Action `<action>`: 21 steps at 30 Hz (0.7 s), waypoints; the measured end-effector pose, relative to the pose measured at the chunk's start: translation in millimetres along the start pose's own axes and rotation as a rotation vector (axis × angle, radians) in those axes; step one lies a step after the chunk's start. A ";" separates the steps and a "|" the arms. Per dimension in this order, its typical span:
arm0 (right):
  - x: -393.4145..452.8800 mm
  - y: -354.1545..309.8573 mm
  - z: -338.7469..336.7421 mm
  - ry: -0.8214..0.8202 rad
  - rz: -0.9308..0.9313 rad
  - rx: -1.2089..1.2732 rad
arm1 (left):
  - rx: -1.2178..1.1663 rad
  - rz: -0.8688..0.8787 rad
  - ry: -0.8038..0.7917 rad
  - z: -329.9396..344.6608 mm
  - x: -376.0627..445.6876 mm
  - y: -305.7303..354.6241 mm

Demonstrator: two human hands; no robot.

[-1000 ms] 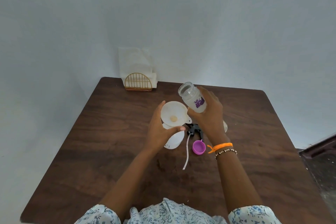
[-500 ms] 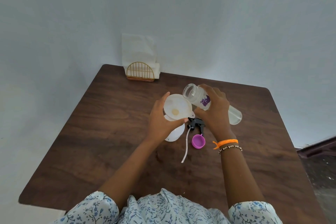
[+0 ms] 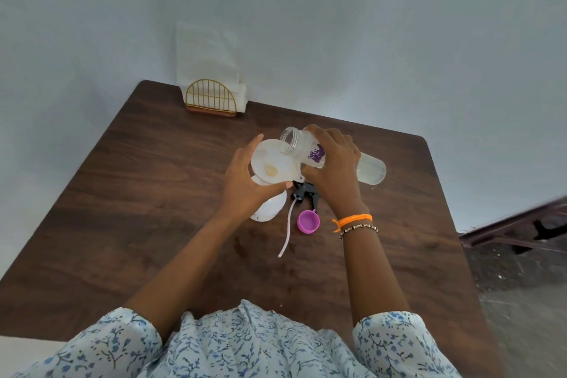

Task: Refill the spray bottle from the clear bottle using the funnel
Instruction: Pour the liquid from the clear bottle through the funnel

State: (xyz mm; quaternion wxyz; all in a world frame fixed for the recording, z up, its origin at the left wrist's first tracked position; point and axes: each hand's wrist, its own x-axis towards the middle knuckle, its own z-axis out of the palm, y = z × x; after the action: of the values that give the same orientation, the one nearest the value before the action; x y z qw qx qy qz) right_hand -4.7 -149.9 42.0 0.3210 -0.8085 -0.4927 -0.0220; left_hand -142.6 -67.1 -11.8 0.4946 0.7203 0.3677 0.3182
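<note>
A white funnel [image 3: 270,159] sits in the neck of the white spray bottle [image 3: 271,209], which stands on the brown table [image 3: 138,193]. My left hand [image 3: 248,184] wraps around the bottle neck and the funnel's near rim. My right hand [image 3: 334,169] grips the clear bottle [image 3: 306,149], tipped nearly level, its open mouth over the funnel's right rim. The bottle's base [image 3: 371,170] sticks out to the right of my hand. No stream of liquid can be made out.
The black spray head with its white dip tube [image 3: 290,218] lies on the table just right of the spray bottle. A purple cap [image 3: 307,222] lies open side up beside it. A gold wire napkin holder [image 3: 211,100] stands at the far left edge against the wall.
My right hand has tilted the clear bottle from nearly upright down to almost level and brought its mouth over the funnel. My left hand stays on the funnel and spray bottle.
</note>
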 end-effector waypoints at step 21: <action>3.3 7.8 3.8 -0.035 -0.073 -0.057 | -0.010 0.004 0.001 -1.4 -0.4 4.4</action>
State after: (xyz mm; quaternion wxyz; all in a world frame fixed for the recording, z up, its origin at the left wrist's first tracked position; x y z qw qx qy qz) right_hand 2.3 -147.8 36.3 0.2882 -0.7992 -0.5264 -0.0339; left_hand -143.1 -67.7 -7.2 0.4974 0.7183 0.3649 0.3216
